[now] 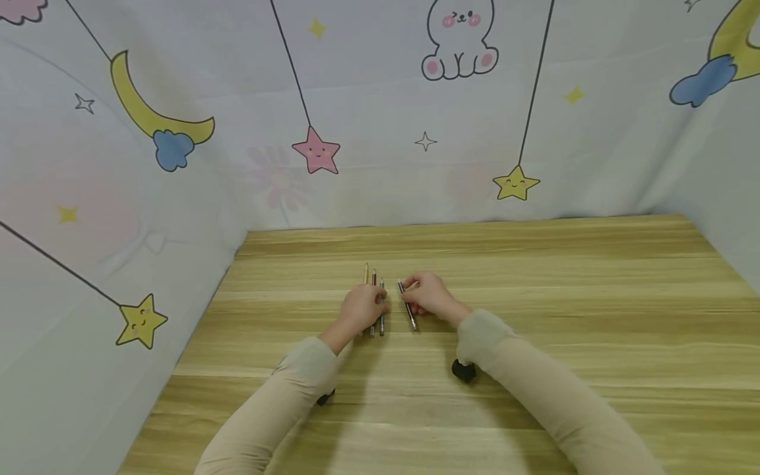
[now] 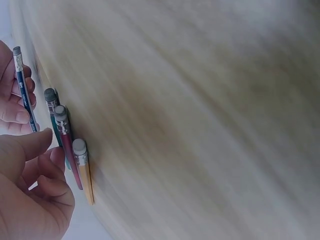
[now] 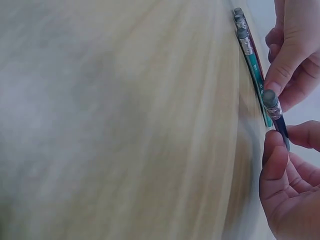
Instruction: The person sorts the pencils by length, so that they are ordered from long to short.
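Note:
My right hand (image 1: pixel 432 294) pinches a dark blue pencil (image 3: pixel 279 120) between thumb and fingers, its eraser end towards me. To its left, three pencils lie side by side on the table: a green pencil (image 3: pixel 254 67), a dark red pencil (image 2: pixel 67 145) and a yellow-orange pencil (image 2: pixel 85 175). My left hand (image 1: pixel 359 307) rests over this row, fingers loosely bent, thumb tip close beside the green pencil. A gap shows between that thumb and the fingertips in the left wrist view. Whether they touch the green pencil is hard to make out. The hand partly covers the row in the head view.
The wood-grain table (image 1: pixel 564 284) carries the pencils near its middle. White cloth (image 1: pixel 380 191) printed with stars, moons and a bear hangs behind and along both sides. A black object (image 1: pixel 464 371) shows by the right sleeve, and a smaller dark piece (image 1: pixel 325 398) under the left sleeve.

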`<state>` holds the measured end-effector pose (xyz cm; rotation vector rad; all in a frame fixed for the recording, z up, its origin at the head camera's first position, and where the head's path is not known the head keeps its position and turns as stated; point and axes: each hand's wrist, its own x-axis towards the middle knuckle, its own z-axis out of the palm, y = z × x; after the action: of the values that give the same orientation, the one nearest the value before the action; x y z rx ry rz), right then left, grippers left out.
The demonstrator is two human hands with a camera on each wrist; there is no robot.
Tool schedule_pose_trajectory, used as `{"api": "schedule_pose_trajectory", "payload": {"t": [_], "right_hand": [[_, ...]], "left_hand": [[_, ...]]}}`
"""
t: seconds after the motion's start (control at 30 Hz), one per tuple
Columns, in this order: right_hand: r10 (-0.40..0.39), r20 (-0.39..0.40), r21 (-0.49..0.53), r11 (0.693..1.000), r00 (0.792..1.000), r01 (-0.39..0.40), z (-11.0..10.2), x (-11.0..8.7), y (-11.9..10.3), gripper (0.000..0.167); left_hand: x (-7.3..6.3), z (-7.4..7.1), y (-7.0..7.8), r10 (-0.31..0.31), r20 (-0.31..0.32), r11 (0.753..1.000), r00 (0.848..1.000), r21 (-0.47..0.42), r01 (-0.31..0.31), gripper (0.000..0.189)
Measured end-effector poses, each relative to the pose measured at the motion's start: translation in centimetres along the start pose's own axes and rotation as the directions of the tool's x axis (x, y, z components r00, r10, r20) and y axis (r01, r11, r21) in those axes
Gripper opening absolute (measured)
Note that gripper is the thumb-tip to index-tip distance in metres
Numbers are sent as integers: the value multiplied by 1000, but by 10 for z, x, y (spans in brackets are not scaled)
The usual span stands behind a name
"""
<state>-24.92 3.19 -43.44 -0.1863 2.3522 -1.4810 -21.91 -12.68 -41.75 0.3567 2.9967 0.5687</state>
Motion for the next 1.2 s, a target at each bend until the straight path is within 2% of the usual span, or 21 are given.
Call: {"api": "schedule_pose_trajectory", "payload": {"t": [0.3,0.57,0.8,0.93,1.1,1.2], "right_hand": [[3,7,-53,999,1000,-2,5,5,-7,22],[7,16,-58,998,1000,-6,9,8,-8,19],[-14,-9,-119,993,1000,13,13,11,-5,22],[-14,-11,-141,990,1000,12,14,10,-6,20],[-3,-7,-198,980,1000,1,17,6,-9,26],[10,3,-195,981,1000,-10,19,4,-11,28]], "left_hand": [[1,0,-2,-14,-3,1000,1000,14,14,22],[2,0,-2,-29,3,1000,1000,2,29,23],[1,-1,-1,-48,3,999,999,-6,48,24],[0,-1,-1,-39,-2,999,999,-1,39,24],[0,-1,-1,-40,0,999,999,-4,40,24],[0,-1,-2,-31,-3,1000,1000,0,31,23]]}}
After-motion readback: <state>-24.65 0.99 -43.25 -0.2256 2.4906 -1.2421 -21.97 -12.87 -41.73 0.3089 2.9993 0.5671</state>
